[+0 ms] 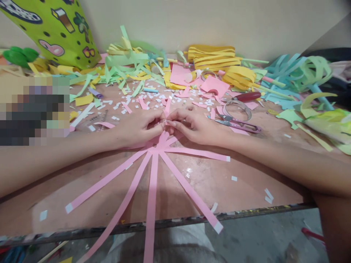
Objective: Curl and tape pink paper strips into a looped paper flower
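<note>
Several long pink paper strips (151, 182) fan out over the table (241, 190) from one meeting point between my hands, some hanging past the near edge. My left hand (138, 126) is closed, its fingertips pinching the strips where they meet. My right hand (196, 124) is closed too, pinching the same spot from the other side. One pink strip end (168, 106) sticks up just behind my fingertips. White tabs mark the strips' free ends.
Small scissors (238, 124) and a tape roll (238, 108) lie right of my right hand, a red-handled tool (248, 96) behind them. Piles of yellow (214, 56), green (128, 60) and blue (287, 73) strips fill the back. A green patterned bag (57, 29) stands back left. White scraps litter the table.
</note>
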A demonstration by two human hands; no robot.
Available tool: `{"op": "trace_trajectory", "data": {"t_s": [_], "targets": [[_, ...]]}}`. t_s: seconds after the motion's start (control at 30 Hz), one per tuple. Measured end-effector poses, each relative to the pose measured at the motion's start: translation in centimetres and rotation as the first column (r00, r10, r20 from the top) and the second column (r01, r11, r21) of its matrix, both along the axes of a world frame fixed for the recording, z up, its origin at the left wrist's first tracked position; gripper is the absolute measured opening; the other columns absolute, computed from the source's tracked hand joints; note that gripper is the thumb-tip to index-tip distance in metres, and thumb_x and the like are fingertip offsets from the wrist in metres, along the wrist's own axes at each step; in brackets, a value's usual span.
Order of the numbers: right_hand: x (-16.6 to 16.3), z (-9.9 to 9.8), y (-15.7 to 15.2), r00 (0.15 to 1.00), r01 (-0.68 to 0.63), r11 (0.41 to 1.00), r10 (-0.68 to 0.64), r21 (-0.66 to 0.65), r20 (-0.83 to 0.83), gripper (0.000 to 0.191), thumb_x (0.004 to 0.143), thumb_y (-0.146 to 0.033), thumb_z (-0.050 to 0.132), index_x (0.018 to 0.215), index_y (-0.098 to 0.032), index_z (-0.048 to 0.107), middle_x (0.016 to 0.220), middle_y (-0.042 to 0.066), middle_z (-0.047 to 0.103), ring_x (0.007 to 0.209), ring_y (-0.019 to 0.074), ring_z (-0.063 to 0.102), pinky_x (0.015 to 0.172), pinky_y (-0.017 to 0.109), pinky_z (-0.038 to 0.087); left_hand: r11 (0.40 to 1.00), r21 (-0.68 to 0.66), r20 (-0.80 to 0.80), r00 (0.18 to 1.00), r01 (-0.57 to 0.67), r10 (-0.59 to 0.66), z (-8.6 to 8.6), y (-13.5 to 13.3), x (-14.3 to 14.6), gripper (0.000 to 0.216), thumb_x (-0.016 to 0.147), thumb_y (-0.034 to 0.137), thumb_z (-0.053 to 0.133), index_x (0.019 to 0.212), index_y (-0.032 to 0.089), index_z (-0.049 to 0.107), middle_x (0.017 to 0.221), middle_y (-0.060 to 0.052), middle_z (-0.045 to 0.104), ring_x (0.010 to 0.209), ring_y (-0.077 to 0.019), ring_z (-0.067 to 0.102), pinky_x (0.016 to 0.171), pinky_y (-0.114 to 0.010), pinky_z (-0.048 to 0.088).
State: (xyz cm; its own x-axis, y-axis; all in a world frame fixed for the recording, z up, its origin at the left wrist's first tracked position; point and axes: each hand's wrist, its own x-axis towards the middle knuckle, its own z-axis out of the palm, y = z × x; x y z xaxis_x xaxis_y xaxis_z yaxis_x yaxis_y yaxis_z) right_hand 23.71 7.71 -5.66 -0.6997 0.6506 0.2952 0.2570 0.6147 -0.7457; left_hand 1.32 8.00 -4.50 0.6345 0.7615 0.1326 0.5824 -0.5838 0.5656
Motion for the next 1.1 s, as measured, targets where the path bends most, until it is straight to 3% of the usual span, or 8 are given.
{"op": "trace_trajectory", "data": {"t_s": [0.23, 0.4, 0.53, 0.63, 0.7, 0.8, 0.93, 1.1], "targets": [[-0.1, 0.2, -0.1, 1.000, -0.001, 1.000, 0.001, 0.000, 0.001, 0.019, 0.104, -0.035, 0.048, 0.103, -0.019, 0.059, 0.089, 0.004, 0.071, 0.087, 0.0162, 0.068, 0.089, 0.034, 0.054, 1.000, -0.010, 0.020, 1.000, 0.006, -0.006, -0.1, 0.2, 0.0, 0.033, 0.092, 0.045, 0.041, 0.079, 0.018, 0.055, 0.069, -0.001, 0.056, 0.063, -0.0159, 0.051, 0.059, -0.027, 0.035], [-0.1, 0.4, -0.2, 1.000, 0.008, 1.000, -0.008, 0.021, 0.018, 0.016, 0.103, -0.030, 0.049, 0.103, -0.019, 0.060, 0.088, 0.003, 0.071, 0.084, 0.0151, 0.069, 0.085, 0.032, 0.056, 1.000, -0.010, 0.030, 1.000, -0.008, 0.008, 0.0, 0.2, 0.1, 0.029, 0.090, 0.040, 0.043, 0.076, 0.019, 0.056, 0.067, -0.001, 0.056, 0.061, -0.0157, 0.051, 0.058, -0.028, 0.036], [-0.2, 0.0, 0.1, 0.996, 0.030, 1.000, -0.030, 0.001, -0.080, 0.019, 0.102, -0.034, 0.052, 0.103, -0.018, 0.063, 0.097, 0.005, 0.072, 0.091, 0.0154, 0.068, 0.087, 0.032, 0.056, 0.985, -0.171, 0.220, 0.972, -0.039, 0.076, 0.4, -0.1, 0.3, 0.019, 0.087, 0.034, 0.050, 0.075, 0.019, 0.054, 0.066, 0.000, 0.056, 0.057, -0.0134, 0.051, 0.051, -0.025, 0.037], [-0.2, -0.6, 0.6, 0.977, 0.094, 0.995, -0.100, -0.039, -0.191, 0.024, 0.100, -0.037, 0.056, 0.111, -0.017, 0.063, 0.114, 0.008, 0.070, 0.101, 0.0165, 0.066, 0.090, 0.033, 0.055, 0.942, -0.318, 0.415, 0.878, -0.104, 0.237, 0.6, 0.0, 0.4, 0.016, 0.086, 0.028, 0.052, 0.073, 0.020, 0.051, 0.061, 0.003, 0.049, 0.046, -0.0081, 0.041, 0.042, -0.022, 0.028], [-0.1, -0.9, 0.9, 0.961, 0.106, 0.985, -0.136, -0.133, -0.240, 0.028, 0.099, -0.039, 0.058, 0.118, -0.019, 0.060, 0.115, 0.007, 0.070, 0.097, 0.0158, 0.067, 0.083, 0.031, 0.057, 0.936, -0.325, 0.479, 0.829, -0.139, 0.290, 0.6, 0.2, 0.4, 0.020, 0.088, 0.027, 0.052, 0.070, 0.020, 0.048, 0.056, 0.006, 0.039, 0.043, -0.0061, 0.031, 0.040, -0.021, 0.022], [-0.1, -1.0, 1.2, 0.945, 0.122, 0.971, -0.177, -0.205, -0.274, 0.032, 0.096, -0.038, 0.061, 0.122, -0.020, 0.058, 0.105, 0.003, 0.073, 0.086, 0.0140, 0.068, 0.073, 0.028, 0.056, 0.931, -0.325, 0.473, 0.825, -0.164, 0.311, 0.5, 0.4, 0.4, 0.027, 0.093, 0.030, 0.056, 0.071, 0.021, 0.044, 0.056, 0.007, 0.036, 0.042, -0.0067, 0.035, 0.040, -0.021, 0.031], [0.0, -0.7, 1.1, 0.926, 0.151, 0.973, -0.201, -0.175, -0.319, 0.036, 0.096, -0.036, 0.064, 0.126, -0.017, 0.057, 0.102, 0.003, 0.075, 0.088, 0.0138, 0.070, 0.080, 0.029, 0.055, 0.917, -0.350, 0.434, 0.834, -0.193, 0.341, 0.5, 0.2, 0.6, 0.033, 0.095, 0.034, 0.062, 0.075, 0.022, 0.039, 0.060, 0.005, 0.047, 0.050, -0.0119, 0.056, 0.046, -0.024, 0.047], [0.0, -0.8, 1.1, 0.921, 0.127, 0.975, -0.185, -0.184, -0.342, 0.031, 0.095, -0.037, 0.065, 0.118, -0.016, 0.062, 0.101, 0.004, 0.077, 0.092, 0.0156, 0.073, 0.082, 0.030, 0.056, 0.953, -0.281, 0.435, 0.871, -0.109, 0.228, 0.5, 0.3, 0.8, 0.023, 0.098, 0.035, 0.053, 0.081, 0.020, 0.051, 0.059, 0.003, 0.052, 0.046, -0.0101, 0.047, 0.042, -0.024, 0.037]]}}
